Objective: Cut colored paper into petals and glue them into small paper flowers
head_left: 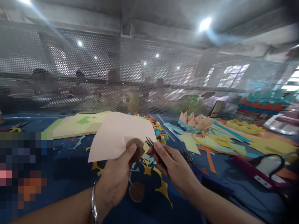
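My left hand (115, 175) pinches a pale pink sheet of paper (119, 127) together with a round brown wood-look disc (139, 145), the thumb pressing on the disc's face. Close beside the disc, my right hand (174, 161) is closed around small dark scissors (149, 142); their pointed blades face up and left, slightly apart, near the paper's right edge. The fingers hide the scissors' handles. Below my hands, a second brown disc (136, 191) lies on the dark blue tabletop (77, 182) among yellow paper offcuts (163, 188).
Stacked coloured sheets (70, 124) lie to the left. A pile of paper scraps (161, 129) sits behind my hands. Rightward are pink folded paper crowns (192, 119), yellow and orange strips (210, 141), and a purple power strip (257, 172) with cables. A perforated metal screen (140, 56) stands behind.
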`<state>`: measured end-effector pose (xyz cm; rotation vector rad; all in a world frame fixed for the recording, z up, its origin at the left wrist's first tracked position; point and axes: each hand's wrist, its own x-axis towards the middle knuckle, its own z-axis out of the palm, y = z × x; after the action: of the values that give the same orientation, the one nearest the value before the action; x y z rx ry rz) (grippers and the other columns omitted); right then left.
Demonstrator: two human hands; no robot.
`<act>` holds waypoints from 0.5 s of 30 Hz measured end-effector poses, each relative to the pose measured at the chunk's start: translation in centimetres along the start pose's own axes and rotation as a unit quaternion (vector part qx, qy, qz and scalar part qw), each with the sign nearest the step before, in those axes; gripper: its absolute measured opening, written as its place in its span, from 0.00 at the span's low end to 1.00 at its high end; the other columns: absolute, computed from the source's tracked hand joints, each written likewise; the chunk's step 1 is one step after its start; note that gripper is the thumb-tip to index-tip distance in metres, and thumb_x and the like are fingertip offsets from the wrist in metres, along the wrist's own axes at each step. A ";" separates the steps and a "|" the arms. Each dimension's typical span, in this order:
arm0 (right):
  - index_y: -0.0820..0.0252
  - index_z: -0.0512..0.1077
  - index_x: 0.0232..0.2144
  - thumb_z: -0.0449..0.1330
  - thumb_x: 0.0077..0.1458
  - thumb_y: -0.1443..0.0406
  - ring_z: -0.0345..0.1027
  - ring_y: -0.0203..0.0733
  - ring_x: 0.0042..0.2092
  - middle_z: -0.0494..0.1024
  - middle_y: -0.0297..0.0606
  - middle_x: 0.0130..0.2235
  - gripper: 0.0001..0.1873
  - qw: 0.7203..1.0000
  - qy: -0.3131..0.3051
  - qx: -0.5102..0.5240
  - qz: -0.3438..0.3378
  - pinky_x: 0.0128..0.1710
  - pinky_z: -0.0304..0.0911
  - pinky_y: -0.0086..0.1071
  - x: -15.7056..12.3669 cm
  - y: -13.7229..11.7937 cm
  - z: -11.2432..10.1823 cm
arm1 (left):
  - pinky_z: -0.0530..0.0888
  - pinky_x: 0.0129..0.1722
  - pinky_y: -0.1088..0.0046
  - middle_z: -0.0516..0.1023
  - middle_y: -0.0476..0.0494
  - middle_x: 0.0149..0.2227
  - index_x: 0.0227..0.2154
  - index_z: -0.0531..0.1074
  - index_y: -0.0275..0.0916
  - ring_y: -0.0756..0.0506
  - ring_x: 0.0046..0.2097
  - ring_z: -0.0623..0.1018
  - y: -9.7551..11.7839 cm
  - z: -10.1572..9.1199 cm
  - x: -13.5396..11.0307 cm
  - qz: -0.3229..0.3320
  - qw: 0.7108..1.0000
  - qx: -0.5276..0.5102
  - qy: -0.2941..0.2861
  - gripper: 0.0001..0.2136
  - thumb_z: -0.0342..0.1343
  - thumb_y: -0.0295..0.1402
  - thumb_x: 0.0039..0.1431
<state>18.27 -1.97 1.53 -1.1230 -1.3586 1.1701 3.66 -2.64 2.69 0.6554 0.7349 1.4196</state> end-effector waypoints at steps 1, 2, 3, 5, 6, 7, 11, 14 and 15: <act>0.61 0.69 0.28 0.55 0.54 0.45 0.44 0.27 0.18 0.56 0.25 0.21 0.25 1.000 0.000 0.008 0.012 0.15 0.39 0.25 0.0 0.0 0.1 | 0.66 0.58 0.63 0.78 0.44 0.48 0.39 0.76 0.39 0.40 0.54 0.73 0.0 0.0 0.0 0.009 1.000 -0.003 0.003 0.13 0.64 0.31 0.48; 0.61 0.69 0.27 0.56 0.53 0.45 0.44 0.27 0.18 0.56 0.25 0.21 0.24 1.000 -0.003 0.018 0.023 0.15 0.39 0.24 0.0 0.0 0.2 | 0.67 0.57 0.64 0.78 0.44 0.48 0.40 0.76 0.39 0.40 0.53 0.73 0.1 0.1 0.1 0.020 1.000 -0.004 0.009 0.14 0.63 0.31 0.48; 0.61 0.68 0.27 0.56 0.52 0.45 0.44 0.27 0.18 0.56 0.25 0.21 0.24 0.999 -0.008 0.027 0.033 0.15 0.39 0.24 -0.1 0.0 0.3 | 0.68 0.56 0.64 0.78 0.44 0.48 0.40 0.76 0.39 0.40 0.54 0.73 0.1 0.1 0.1 0.028 0.999 -0.003 0.016 0.14 0.63 0.31 0.48; 0.61 0.68 0.26 0.57 0.51 0.45 0.43 0.26 0.18 0.57 0.25 0.21 0.24 0.997 -0.024 0.042 0.053 0.15 0.39 0.23 -0.2 -0.1 0.4 | 0.70 0.54 0.66 0.76 0.45 0.50 0.41 0.75 0.40 0.41 0.54 0.72 0.1 0.1 0.2 0.039 0.999 0.004 0.034 0.14 0.63 0.31 0.49; 0.62 0.68 0.26 0.58 0.51 0.45 0.42 0.26 0.18 0.57 0.25 0.21 0.24 0.997 -0.032 0.047 0.060 0.15 0.38 0.23 -0.2 -0.2 0.5 | 0.70 0.54 0.67 0.76 0.46 0.51 0.42 0.75 0.41 0.41 0.55 0.71 0.1 0.2 0.2 0.043 0.998 0.008 0.039 0.14 0.62 0.31 0.49; 0.62 0.68 0.26 0.58 0.51 0.45 0.42 0.26 0.18 0.58 0.25 0.21 0.24 0.996 -0.039 0.052 0.067 0.14 0.37 0.24 -0.2 -0.2 0.6 | 0.70 0.54 0.68 0.75 0.46 0.52 0.42 0.75 0.43 0.42 0.56 0.71 0.1 0.2 0.2 0.045 0.998 0.009 0.038 0.14 0.62 0.31 0.50; 0.62 0.66 0.24 0.58 0.52 0.46 0.42 0.23 0.16 0.59 0.25 0.22 0.23 0.992 -0.055 0.081 0.074 0.13 0.33 0.23 -0.2 -0.2 0.7 | 0.67 0.57 0.66 0.74 0.45 0.53 0.42 0.74 0.43 0.42 0.56 0.70 -0.1 0.3 0.1 0.043 0.999 0.002 0.005 0.14 0.62 0.31 0.51; 0.61 0.66 0.24 0.57 0.53 0.47 0.41 0.22 0.15 0.59 0.24 0.21 0.23 0.989 -0.067 0.106 0.081 0.13 0.32 0.23 -0.2 0.0 0.8 | 0.65 0.58 0.64 0.73 0.42 0.54 0.42 0.75 0.39 0.40 0.57 0.69 -0.2 0.1 -0.1 0.024 0.999 0.046 0.008 0.14 0.62 0.34 0.51; 0.61 0.66 0.24 0.57 0.53 0.47 0.40 0.22 0.15 0.59 0.24 0.21 0.23 0.988 -0.071 0.113 0.081 0.13 0.32 0.23 -0.2 0.0 0.8 | 0.66 0.57 0.65 0.73 0.41 0.54 0.42 0.75 0.39 0.39 0.57 0.69 -0.3 0.0 -0.2 0.023 0.998 0.065 0.011 0.14 0.62 0.35 0.51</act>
<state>17.45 -2.27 1.47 -1.0151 -1.2210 1.5066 3.81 -2.84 2.49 0.7631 0.8393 1.4322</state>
